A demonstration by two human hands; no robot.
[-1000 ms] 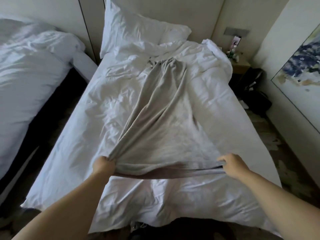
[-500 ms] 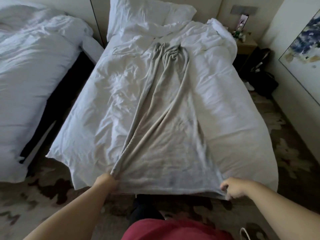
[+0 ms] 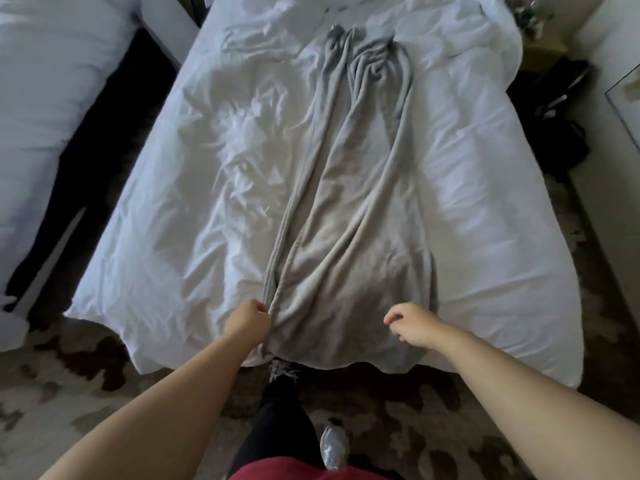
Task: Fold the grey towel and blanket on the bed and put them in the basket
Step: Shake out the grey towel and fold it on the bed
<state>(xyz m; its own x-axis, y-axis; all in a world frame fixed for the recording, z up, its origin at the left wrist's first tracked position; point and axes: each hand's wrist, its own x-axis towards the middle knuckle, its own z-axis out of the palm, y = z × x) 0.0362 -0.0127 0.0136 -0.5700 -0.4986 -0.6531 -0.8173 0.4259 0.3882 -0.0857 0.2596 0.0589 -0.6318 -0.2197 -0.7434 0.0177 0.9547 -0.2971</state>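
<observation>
A long grey blanket (image 3: 349,209) lies stretched lengthwise down the middle of the white bed (image 3: 194,188), bunched into folds at the far end and hanging over the near edge. My left hand (image 3: 246,322) is closed on the blanket's near left edge. My right hand (image 3: 412,323) hovers over the near right part of the blanket with fingers loosely curled and apart, holding nothing. No basket and no separate towel appear in view.
A second white bed (image 3: 45,84) stands to the left across a dark gap. Dark bags (image 3: 557,112) lie on the floor to the right. Patterned carpet (image 3: 76,393) and my legs and shoes (image 3: 332,445) are below.
I have stepped back, dragging the blanket toward the foot of the bed until its end hangs over the edge. My right hand has let go of its corner; the left still grips.
</observation>
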